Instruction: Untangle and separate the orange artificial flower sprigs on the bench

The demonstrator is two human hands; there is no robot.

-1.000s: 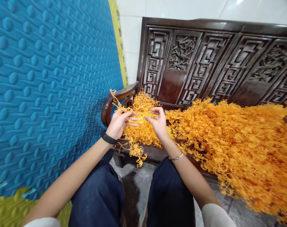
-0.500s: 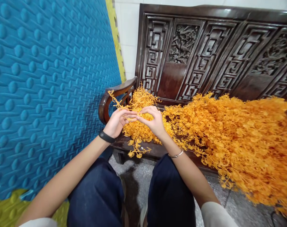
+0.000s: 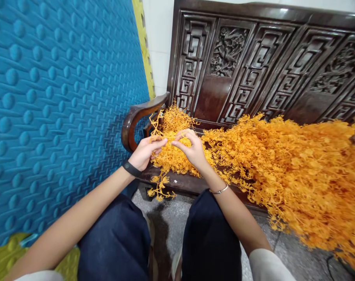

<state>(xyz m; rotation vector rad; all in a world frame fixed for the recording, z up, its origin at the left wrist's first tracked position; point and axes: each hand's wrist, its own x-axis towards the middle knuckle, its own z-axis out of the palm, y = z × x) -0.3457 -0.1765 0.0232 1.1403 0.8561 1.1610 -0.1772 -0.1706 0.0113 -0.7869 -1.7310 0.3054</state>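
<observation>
My left hand (image 3: 145, 151) is closed, thumb against fingers, around an orange plastic sprig (image 3: 156, 127). Its branching stems poke up above the fingers, and a leafy orange strand (image 3: 160, 185) hangs below that hand over the seat edge; I cannot tell whether the two are joined. Just to the right, my right hand (image 3: 194, 150) has thumb and forefinger curled toward each other in a pinch. Whatever its fingertips hold is lost against the orange behind. Both hands are above a small heap of orange sprigs (image 3: 180, 160) on the dark wooden bench (image 3: 189, 183).
A large mound of orange sprigs (image 3: 300, 171) covers the bench to the right and spills over its front. The curved armrest (image 3: 130, 125) stands at left beside a blue studded foam mat (image 3: 63, 97). Behind rises the carved backrest (image 3: 214, 97). A small white scrap (image 3: 175, 181) lies near the front edge.
My fingertips have drawn slightly apart, and the left thumb now lies over the fingers. The upper stems have swung right and more upright, while the hanging strand has shifted left.
</observation>
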